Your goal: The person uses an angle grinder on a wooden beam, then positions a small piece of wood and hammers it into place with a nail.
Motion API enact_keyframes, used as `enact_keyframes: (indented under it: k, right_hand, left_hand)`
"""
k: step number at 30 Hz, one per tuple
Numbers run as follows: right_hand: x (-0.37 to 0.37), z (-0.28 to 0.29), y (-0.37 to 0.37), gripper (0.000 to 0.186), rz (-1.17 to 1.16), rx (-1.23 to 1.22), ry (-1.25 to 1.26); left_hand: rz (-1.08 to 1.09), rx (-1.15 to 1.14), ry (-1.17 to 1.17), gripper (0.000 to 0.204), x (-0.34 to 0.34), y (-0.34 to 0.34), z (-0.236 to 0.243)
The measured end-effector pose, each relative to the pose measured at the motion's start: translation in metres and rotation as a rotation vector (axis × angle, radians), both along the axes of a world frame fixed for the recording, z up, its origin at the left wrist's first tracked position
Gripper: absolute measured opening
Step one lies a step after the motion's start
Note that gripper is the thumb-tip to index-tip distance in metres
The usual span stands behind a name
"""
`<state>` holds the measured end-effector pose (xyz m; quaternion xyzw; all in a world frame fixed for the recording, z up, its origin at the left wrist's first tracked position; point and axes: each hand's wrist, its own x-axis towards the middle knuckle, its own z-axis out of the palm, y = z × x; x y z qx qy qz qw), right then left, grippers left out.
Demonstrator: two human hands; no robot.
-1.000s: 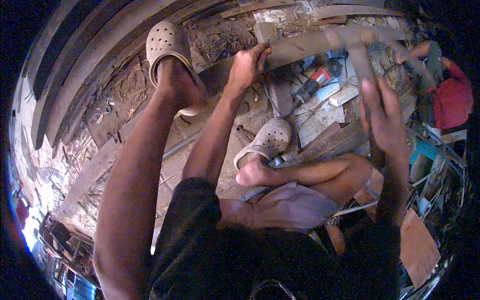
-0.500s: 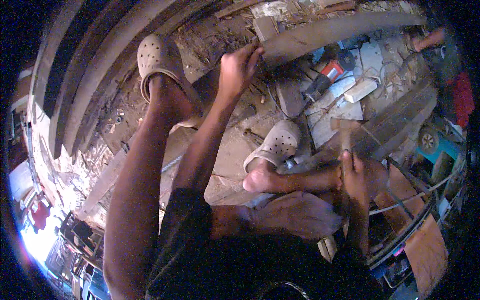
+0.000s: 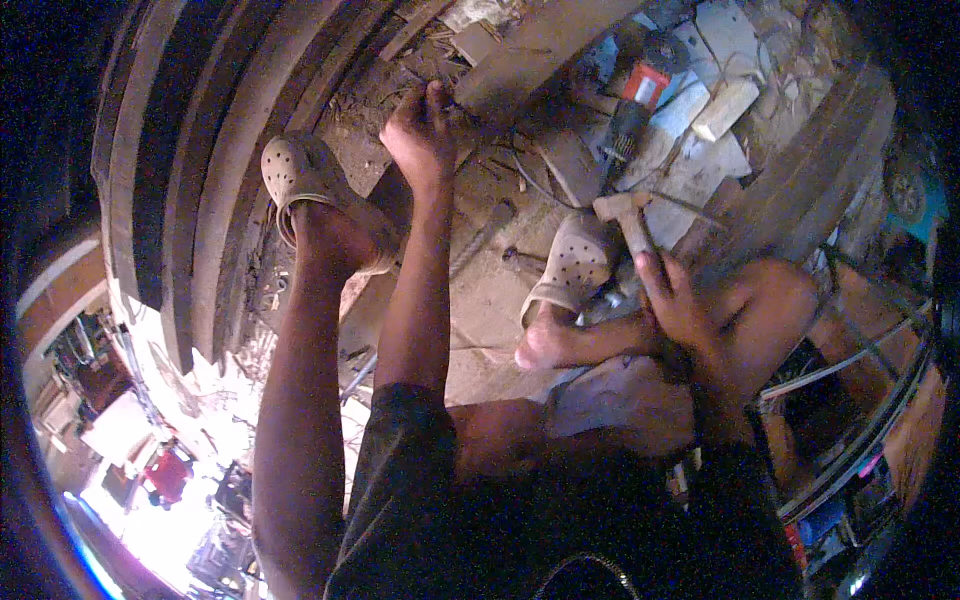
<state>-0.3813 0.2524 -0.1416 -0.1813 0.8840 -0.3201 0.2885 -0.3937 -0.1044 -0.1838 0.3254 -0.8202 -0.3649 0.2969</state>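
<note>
My left hand [image 3: 418,135] is closed beside the end of a long wooden plank [image 3: 545,50]; what lies in its fingers is too small to make out. My right hand [image 3: 672,298] grips a hammer [image 3: 625,212] by the handle, low above my bent right leg, the head near a beige perforated clog [image 3: 585,250]. Another beige clog [image 3: 292,165] is on my left foot, left of my left hand. A red and black power tool [image 3: 645,88] lies with its cord on pale board scraps beyond the hammer, near a light wood block [image 3: 722,112].
Curved wooden ribs [image 3: 205,150] line the left side. Stacked dark boards [image 3: 790,170] run along the right, near a teal wheeled object [image 3: 925,200] and leaning brown panels [image 3: 880,350]. Bright daylight and clutter show at the lower left. A dirty floor [image 3: 480,320] lies under my legs.
My right hand has brought the hammer down from the raised plank to above my leg. The view has turned, and the person in red at the right has left it.
</note>
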Motion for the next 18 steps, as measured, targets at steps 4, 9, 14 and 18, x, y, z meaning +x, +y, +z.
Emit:
enact_keyframes:
  k: [4, 9, 14, 18]
  right_hand:
    - [0.004, -0.012, 0.012, 0.044, -0.076, -0.09, -0.221]
    - [-0.008, 0.003, -0.001, 0.045, -0.058, -0.08, -0.134]
    - [-0.017, 0.019, -0.015, 0.05, -0.133, -0.01, -0.159]
    - [-0.006, 0.007, -0.017, 0.054, -0.035, -0.036, 0.043]
  left_hand:
    - [0.095, -0.103, 0.205, 0.023, 0.017, 0.028, 0.005]
    - [0.064, 0.045, -0.025, 0.023, -0.007, 0.022, 0.022]
    - [0.029, -0.074, 0.143, 0.026, 0.011, 0.032, 0.013]
    - [0.033, -0.07, 0.047, 0.023, -0.008, 0.02, 0.018]
